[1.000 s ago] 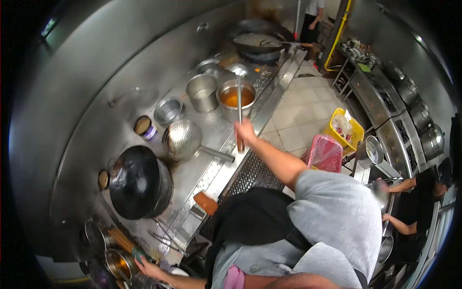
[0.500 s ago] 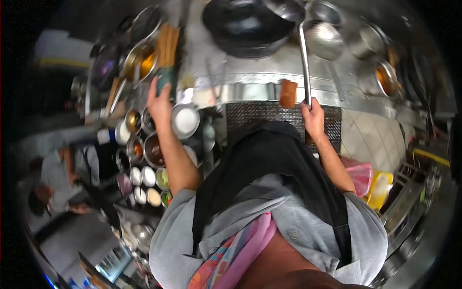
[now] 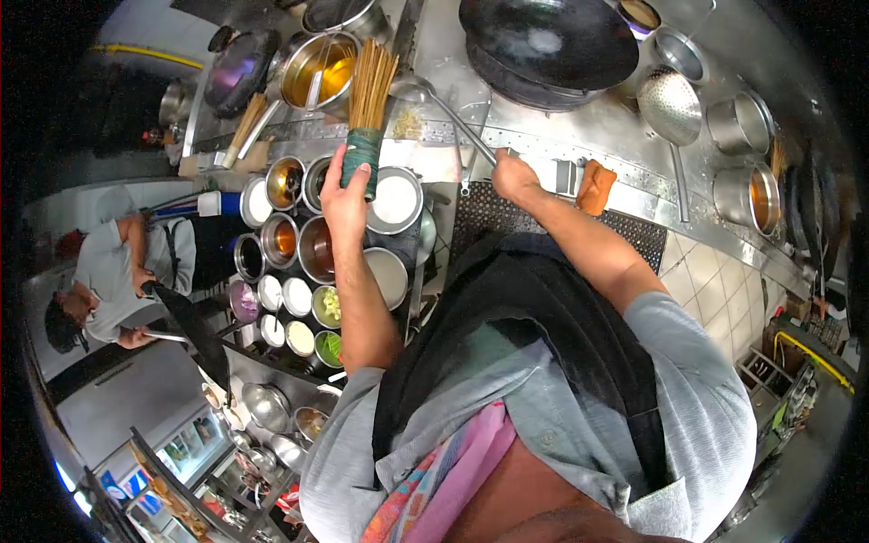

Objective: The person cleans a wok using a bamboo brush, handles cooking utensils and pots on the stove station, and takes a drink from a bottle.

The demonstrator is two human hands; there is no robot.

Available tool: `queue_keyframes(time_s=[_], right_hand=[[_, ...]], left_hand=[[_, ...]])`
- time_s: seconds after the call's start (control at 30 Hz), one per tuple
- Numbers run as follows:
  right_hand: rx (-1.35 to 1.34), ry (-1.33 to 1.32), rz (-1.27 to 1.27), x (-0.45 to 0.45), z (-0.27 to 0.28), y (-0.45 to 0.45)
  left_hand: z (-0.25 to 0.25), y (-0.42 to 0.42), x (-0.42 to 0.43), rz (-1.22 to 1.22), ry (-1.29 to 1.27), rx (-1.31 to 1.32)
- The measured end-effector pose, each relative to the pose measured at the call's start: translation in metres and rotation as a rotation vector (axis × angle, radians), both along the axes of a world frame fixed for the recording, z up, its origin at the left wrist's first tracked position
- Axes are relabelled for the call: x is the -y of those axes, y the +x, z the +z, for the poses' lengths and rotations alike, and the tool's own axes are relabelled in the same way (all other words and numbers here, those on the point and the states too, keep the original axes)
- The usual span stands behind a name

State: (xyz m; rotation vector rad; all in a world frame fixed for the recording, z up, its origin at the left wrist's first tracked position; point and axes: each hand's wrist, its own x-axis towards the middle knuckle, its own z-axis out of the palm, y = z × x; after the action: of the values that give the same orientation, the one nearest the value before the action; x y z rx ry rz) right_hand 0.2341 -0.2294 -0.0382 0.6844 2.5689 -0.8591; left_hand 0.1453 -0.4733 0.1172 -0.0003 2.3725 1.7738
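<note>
My left hand (image 3: 346,204) is closed around the green-wrapped handle of a bamboo brush (image 3: 369,95), its bristles pointing up beside a pot of orange liquid (image 3: 319,72). In my right hand (image 3: 516,176) is the end of a long metal ladle (image 3: 460,125); its bowl lies just right of the brush bristles. A black wok (image 3: 549,41), with a pale sheen inside, stands on the steel counter beyond my right hand. An orange-brown cloth (image 3: 596,186) hangs at the counter edge, right of that hand.
Bowls of white, red and green ingredients, among them a white-filled bowl (image 3: 395,200), stand near my left forearm. A perforated strainer (image 3: 670,107) and metal pots (image 3: 740,124) are at the right. A co-worker (image 3: 122,271) at the left holds a black pan (image 3: 192,335).
The view has swung left across the counter. My right hand has brought the ladle from the pots at the right to beside the brush. My left hand now holds the brush handle more fully.
</note>
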Motion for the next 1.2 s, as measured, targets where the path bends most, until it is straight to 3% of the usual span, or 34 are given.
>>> queue_keyframes(time_s=[0.43,0.63,0.7,0.73,0.9,1.17,1.2], right_hand=[[0.083,0.001,0.153,0.023,-0.003,0.038],[-0.145,-0.197,0.269,-0.006,-0.034,0.035],[0.234,-0.928,-0.178,-0.020,-0.010,0.022],[0.243,-1.027,-0.281,-0.022,0.008,0.022],[0.306,-1.300,-0.337,-0.035,-0.005,0.022],[0.013,-1.664,-0.483,-0.031,0.037,0.078],[-0.048,-1.598,-0.500,-0.029,0.056,0.095]], left_hand=[[-0.026,-0.001,0.025,0.039,-0.002,0.120],[-0.034,0.005,0.033,0.040,0.008,0.133],[-0.035,0.006,0.035,0.033,0.001,0.135],[-0.036,0.008,0.036,0.037,0.021,0.152],[-0.047,0.006,0.044,0.018,0.040,0.133],[-0.046,0.021,0.028,0.113,0.061,0.126],[-0.045,0.026,0.020,0.098,0.029,0.046]])
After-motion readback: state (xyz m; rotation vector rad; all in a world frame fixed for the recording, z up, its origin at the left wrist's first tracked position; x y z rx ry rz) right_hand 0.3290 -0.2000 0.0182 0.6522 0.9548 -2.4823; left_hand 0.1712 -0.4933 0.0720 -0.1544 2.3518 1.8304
